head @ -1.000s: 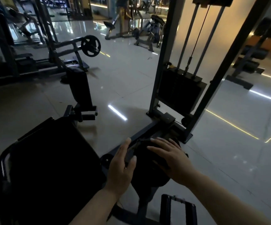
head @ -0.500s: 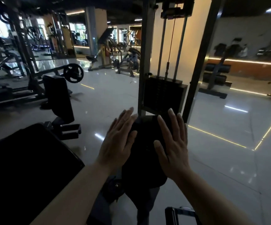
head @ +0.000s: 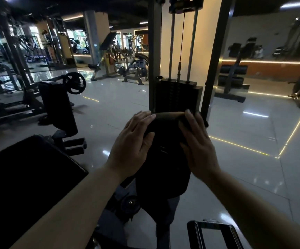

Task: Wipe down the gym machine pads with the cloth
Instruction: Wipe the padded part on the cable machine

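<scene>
A narrow black pad [head: 161,182] of the gym machine stands upright in front of me. A dark cloth [head: 165,139] lies over its upper part, hard to tell apart from the pad in the dim light; a lighter rolled edge shows at the top. My left hand [head: 133,142] presses flat on the cloth's left side, fingers stretched upward. My right hand [head: 197,146] presses on its right side, fingertips reaching the top edge.
A wide black seat pad [head: 28,173] fills the lower left, with a second upright pad [head: 57,105] behind it. The weight stack [head: 178,97] and its steel posts rise just beyond my hands. A metal bracket [head: 212,234] sits low at the right. Glossy tiled floor surrounds the machine.
Both hands have slid upward along the pad with the cloth, from its lower part to its top edge, and my view has tilted up.
</scene>
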Available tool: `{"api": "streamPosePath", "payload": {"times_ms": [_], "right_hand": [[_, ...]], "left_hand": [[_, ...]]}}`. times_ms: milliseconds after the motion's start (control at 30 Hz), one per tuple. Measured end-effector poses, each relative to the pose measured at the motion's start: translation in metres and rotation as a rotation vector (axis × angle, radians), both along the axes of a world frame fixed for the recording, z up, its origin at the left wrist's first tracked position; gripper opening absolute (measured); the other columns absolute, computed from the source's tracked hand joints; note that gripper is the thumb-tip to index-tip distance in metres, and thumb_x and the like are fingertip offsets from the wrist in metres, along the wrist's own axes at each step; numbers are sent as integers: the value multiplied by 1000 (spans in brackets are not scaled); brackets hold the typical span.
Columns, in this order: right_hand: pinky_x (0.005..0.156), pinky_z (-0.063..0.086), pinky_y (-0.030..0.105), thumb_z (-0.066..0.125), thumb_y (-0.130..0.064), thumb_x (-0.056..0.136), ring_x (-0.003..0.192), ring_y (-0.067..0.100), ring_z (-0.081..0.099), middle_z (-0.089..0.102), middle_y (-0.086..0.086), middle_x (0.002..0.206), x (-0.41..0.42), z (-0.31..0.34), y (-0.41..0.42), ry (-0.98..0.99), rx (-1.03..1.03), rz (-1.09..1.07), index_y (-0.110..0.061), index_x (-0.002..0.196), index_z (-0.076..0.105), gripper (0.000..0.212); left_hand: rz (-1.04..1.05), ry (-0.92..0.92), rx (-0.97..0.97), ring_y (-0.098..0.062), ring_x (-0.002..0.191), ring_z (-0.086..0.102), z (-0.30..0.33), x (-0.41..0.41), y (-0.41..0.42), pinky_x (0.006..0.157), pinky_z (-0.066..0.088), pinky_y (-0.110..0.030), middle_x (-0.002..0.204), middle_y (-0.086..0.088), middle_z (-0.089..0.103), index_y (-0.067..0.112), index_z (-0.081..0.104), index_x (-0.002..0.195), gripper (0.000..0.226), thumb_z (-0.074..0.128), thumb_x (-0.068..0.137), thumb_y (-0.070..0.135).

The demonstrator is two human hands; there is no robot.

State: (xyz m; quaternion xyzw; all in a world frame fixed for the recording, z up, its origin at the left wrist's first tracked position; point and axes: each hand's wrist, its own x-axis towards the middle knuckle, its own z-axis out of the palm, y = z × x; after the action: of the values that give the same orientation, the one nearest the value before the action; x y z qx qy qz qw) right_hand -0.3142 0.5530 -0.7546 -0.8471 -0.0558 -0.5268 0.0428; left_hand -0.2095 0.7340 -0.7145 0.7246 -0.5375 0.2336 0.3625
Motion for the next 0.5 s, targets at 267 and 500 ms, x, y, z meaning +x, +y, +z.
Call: {"api": "streamPosePath", "payload": {"times_ms": [267,500], "right_hand": [[120,6,40,21,-39,101,146,22,-6,-10,-6,159,-13,-56,6,115,-12,-130,-26,150,0,54],[120,2,34,20,-39,102,146,17,-7,-12,-8,158,-4,-11,-1,103,-87,-81,-25,150,-2,54]], "left_hand": [[22,24,-11,-19,139,32,0,-6,0,112,24,-24,143,-6,43,8,45,135,51,33,96,39],[319,-200,20,-27,145,14,-20,-16,-2,116,19,-36,156,-12,20,8,19,148,64,27,98,47]]}}
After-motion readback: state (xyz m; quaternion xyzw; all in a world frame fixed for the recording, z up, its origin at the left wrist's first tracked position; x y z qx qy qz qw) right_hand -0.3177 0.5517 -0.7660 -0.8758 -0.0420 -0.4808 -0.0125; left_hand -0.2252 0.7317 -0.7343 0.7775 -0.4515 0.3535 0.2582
